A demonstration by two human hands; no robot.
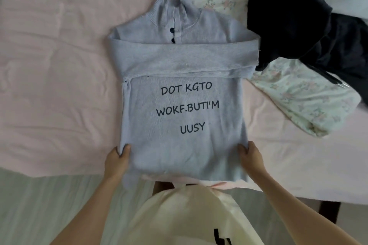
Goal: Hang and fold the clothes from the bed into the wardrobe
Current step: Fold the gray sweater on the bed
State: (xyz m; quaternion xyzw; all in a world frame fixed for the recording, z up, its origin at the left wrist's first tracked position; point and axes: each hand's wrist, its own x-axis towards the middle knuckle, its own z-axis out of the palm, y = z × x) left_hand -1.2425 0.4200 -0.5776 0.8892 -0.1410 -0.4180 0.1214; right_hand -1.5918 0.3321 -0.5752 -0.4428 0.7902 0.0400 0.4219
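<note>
**Fingers pinch sweater hem on both sides**

Fingers (125,150) of each hand curl round the lower corners of the lavender sweater (179,85), which lies flat on the pink bed (49,65), sleeves folded across. Beside it: floral garment (298,95), dark hoodie (294,25). Left hand (116,162), right hand (252,157).

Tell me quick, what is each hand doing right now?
Left hand: pinching the lower left corner of the lavender sweater.
Right hand: gripping the sweater's lower right corner.
</note>
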